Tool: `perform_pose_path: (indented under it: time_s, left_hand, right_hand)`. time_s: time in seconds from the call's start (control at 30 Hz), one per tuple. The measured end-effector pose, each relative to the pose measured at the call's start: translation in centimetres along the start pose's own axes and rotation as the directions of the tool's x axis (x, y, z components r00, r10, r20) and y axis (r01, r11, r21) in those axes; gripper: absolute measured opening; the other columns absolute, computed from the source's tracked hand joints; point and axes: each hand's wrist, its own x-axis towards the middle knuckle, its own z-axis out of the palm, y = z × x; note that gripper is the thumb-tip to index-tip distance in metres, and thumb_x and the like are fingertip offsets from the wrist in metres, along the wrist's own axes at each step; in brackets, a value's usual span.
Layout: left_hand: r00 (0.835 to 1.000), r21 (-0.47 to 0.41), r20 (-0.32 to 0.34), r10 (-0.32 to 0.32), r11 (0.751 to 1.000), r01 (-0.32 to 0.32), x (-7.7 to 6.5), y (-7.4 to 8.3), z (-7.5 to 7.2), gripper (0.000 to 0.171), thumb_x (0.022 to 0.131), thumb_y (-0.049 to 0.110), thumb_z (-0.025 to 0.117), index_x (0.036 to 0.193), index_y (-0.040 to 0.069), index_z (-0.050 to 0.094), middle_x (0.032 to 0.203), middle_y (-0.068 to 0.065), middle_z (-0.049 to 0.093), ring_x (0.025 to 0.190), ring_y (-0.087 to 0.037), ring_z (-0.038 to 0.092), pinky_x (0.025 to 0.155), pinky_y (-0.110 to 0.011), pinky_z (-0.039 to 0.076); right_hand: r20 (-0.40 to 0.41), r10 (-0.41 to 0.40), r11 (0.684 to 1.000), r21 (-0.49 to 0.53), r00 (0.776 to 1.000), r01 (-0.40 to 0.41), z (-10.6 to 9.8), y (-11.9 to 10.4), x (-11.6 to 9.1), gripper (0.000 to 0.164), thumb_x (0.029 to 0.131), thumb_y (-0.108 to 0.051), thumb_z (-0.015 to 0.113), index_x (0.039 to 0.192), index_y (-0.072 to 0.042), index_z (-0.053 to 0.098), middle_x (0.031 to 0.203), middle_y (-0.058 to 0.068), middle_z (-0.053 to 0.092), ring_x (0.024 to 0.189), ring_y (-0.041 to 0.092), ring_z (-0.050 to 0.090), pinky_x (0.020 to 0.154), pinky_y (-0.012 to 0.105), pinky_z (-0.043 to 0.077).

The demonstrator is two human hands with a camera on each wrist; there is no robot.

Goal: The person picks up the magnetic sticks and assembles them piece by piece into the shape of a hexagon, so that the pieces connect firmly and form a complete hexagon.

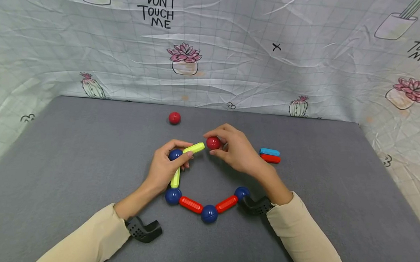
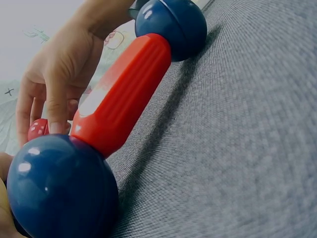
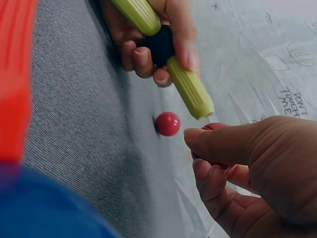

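Observation:
My left hand (image 1: 160, 168) grips a blue ball (image 1: 175, 154) and the yellow rod (image 1: 196, 147) joined to it. Another yellow rod (image 1: 175, 179) runs from that ball down to a second blue ball (image 1: 173, 196). From there the chain continues with a red rod (image 1: 191, 205), a blue ball (image 1: 209, 214), another red rod (image 1: 226, 204) and a blue ball (image 1: 241, 193). My right hand (image 1: 240, 152) pinches a red ball (image 1: 213, 143) between thumb and fingers. In the right wrist view this ball, partly hidden, is close to the free tip of the yellow rod (image 3: 190, 91).
A loose red ball (image 1: 174, 118) lies towards the back of the grey table (image 1: 89, 149). Right of my right hand, a blue rod (image 1: 269, 152) and a red rod (image 1: 270, 158) lie side by side. Behind the table hangs a printed cloth (image 1: 233, 69).

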Motion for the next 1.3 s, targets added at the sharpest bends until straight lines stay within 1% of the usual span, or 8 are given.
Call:
perform_pose_path:
  time_s: [0.13, 0.3, 0.53, 0.7, 0.87, 1.13, 1.3]
  left_hand:
    - [1.0, 0.002, 0.002, -0.003, 1.0, 0.003, 0.0, -0.1, 0.0, 0.021, 0.089, 0.005, 0.068, 0.109, -0.003, 0.064, 0.086, -0.029, 0.062, 0.06, -0.018, 0.059, 0.055, -0.027, 0.051]
    - [1.0, 0.004, 0.001, -0.01, 1.0, 0.01, 0.1, -0.1, 0.0, 0.021, 0.089, 0.006, 0.068, 0.109, -0.003, 0.064, 0.085, -0.027, 0.063, 0.06, -0.018, 0.059, 0.056, -0.027, 0.051]
    - [1.0, 0.001, 0.01, -0.007, 1.0, 0.007, 0.1, 0.1, 0.0, 0.021, 0.09, 0.006, 0.068, 0.109, -0.001, 0.064, 0.084, -0.021, 0.064, 0.06, -0.019, 0.059, 0.056, -0.027, 0.052]
    - [1.0, 0.008, 0.019, -0.004, 1.0, 0.004, 0.1, 0.2, -0.1, 0.021, 0.09, 0.006, 0.067, 0.109, -0.001, 0.064, 0.084, -0.02, 0.064, 0.06, -0.019, 0.059, 0.056, -0.027, 0.051]
    - [0.999, 0.016, 0.044, -0.002, 1.0, 0.001, 0.2, 0.1, -0.1, 0.02, 0.09, 0.005, 0.067, 0.108, -0.004, 0.062, 0.084, -0.02, 0.063, 0.061, -0.019, 0.058, 0.056, -0.027, 0.051]
    - [0.998, 0.036, 0.069, -0.002, 0.999, 0.0, 0.2, 0.0, -0.3, 0.019, 0.091, 0.004, 0.065, 0.107, -0.005, 0.06, 0.083, -0.019, 0.06, 0.062, -0.018, 0.058, 0.057, -0.026, 0.05]
    - [0.996, 0.039, 0.09, -0.024, 0.999, 0.021, 0.2, 0.2, -0.3, 0.019, 0.093, 0.005, 0.063, 0.108, -0.004, 0.057, 0.083, -0.02, 0.06, 0.062, -0.019, 0.058, 0.057, -0.027, 0.05]
  right_hand:
    - [-0.026, -0.005, 1.0, -0.002, 1.0, 0.005, 0.3, 0.0, 0.0, 0.039, 0.082, -0.01, 0.077, 0.119, -0.01, 0.066, 0.109, 0.005, 0.056, 0.081, 0.017, 0.055, 0.067, 0.027, 0.051]
    - [-0.06, -0.009, 1.0, 0.013, 0.998, 0.01, 0.6, 0.1, 0.1, 0.038, 0.081, -0.01, 0.077, 0.118, -0.009, 0.066, 0.108, 0.006, 0.056, 0.083, 0.019, 0.055, 0.068, 0.031, 0.054]
    - [-0.067, -0.015, 0.999, 0.042, 0.998, 0.017, 0.8, -0.1, 0.2, 0.038, 0.081, -0.01, 0.078, 0.117, -0.011, 0.066, 0.107, 0.006, 0.056, 0.082, 0.017, 0.056, 0.067, 0.028, 0.054]
    - [-0.074, -0.019, 0.999, 0.045, 0.997, 0.022, 0.8, -0.2, 0.2, 0.038, 0.08, -0.01, 0.078, 0.116, -0.01, 0.066, 0.107, 0.006, 0.056, 0.081, 0.017, 0.055, 0.067, 0.031, 0.054]
    - [-0.089, -0.019, 0.999, 0.038, 0.996, 0.022, 1.0, -0.1, 0.3, 0.037, 0.08, -0.01, 0.079, 0.115, -0.009, 0.067, 0.105, 0.006, 0.056, 0.079, 0.017, 0.055, 0.066, 0.033, 0.054]
    - [-0.124, -0.026, 1.0, -0.002, 0.992, 0.026, 1.4, -0.2, 0.3, 0.036, 0.079, -0.013, 0.08, 0.112, -0.009, 0.068, 0.104, 0.005, 0.058, 0.077, 0.016, 0.056, 0.063, 0.025, 0.051]
    - [-0.138, -0.028, 1.0, -0.012, 0.99, 0.026, 1.5, -0.2, 0.3, 0.036, 0.079, -0.016, 0.08, 0.113, -0.01, 0.068, 0.104, 0.005, 0.058, 0.077, 0.015, 0.057, 0.063, 0.025, 0.05]
